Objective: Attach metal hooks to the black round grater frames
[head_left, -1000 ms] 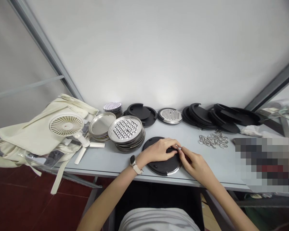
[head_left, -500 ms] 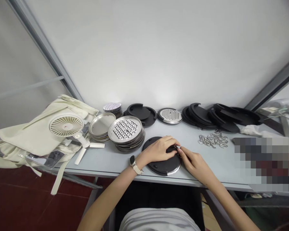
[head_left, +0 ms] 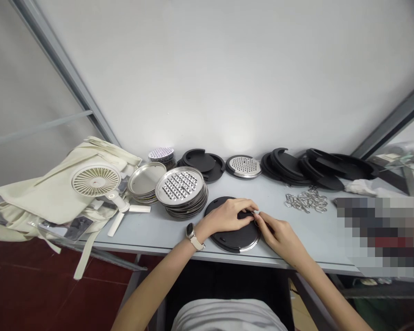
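Observation:
A round black disc [head_left: 232, 236] with a silver rim along its lower right edge lies near the table's front. Over its upper part rests my left hand [head_left: 232, 215], fingers bent, the tips pinched at the disc's right side. My right hand [head_left: 273, 233] meets it there, thumb and forefinger pressed together on a small metal ring [head_left: 256, 223] that is partly hidden. Left of the disc stands a stack of silver grater plates [head_left: 180, 187]. A pile of metal rings [head_left: 306, 200] lies to the right, beyond my right hand.
Plain metal plates [head_left: 146, 180], black holders [head_left: 285, 166] and a perforated disc [head_left: 244, 165] line the back. On the left are a white fan [head_left: 95, 180] and a cream bag [head_left: 51, 188]. A blurred patch covers the right end.
The fingertips of my right hand have shifted very slightly at the disc's edge. Both hands otherwise keep their places, and the disc has not visibly moved.

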{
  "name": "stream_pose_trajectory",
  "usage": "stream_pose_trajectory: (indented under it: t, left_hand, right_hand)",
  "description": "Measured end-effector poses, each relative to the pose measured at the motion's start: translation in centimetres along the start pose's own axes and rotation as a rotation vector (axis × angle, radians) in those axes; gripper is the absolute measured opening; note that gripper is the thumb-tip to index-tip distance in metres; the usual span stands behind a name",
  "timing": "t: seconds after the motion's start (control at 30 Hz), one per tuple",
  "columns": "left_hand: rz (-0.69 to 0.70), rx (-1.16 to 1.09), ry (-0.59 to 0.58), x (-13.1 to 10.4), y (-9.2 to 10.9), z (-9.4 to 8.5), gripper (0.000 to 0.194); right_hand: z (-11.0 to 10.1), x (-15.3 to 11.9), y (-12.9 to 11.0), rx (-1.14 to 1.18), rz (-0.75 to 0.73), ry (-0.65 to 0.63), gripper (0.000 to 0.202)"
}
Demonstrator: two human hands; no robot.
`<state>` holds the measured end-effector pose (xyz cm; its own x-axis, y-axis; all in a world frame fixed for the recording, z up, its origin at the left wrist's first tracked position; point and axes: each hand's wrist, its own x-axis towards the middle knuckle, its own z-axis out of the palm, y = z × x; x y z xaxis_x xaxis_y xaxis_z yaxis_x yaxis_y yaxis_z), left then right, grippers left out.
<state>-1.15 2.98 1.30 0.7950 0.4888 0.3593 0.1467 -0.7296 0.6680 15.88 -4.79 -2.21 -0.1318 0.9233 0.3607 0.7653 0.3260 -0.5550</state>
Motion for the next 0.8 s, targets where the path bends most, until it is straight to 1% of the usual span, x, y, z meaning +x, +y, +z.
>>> stream_pose_trajectory:
  t: [0.17,0.37,0.47,0.7,0.8]
  left_hand:
    - [0.005,0.009,-0.002,0.0,0.0,-0.1,0.024]
    - [-0.022,0.007,-0.019,0.1,0.0,0.0,0.024]
    - [-0.022,0.010,-0.019,0.1,-0.2,0.0,0.024]
    - [0.022,0.027,-0.001,0.1,-0.3,0.1,0.022]
    - [0.050,0.041,0.011,0.2,-0.3,0.1,0.022]
  right_hand:
    - [0.1,0.1,-0.3,0.006,0.062,-0.005,0.032]
    - [0.0,0.5,-1.1,0.039,0.127,0.054,0.039]
    - [-0.1,0.6,-1.2,0.053,0.143,0.063,0.041]
    - [-0.3,0.5,-0.8,0.105,0.191,0.015,0.043]
    - [-0.3,0.3,-0.7,0.103,0.176,-0.013,0.045]
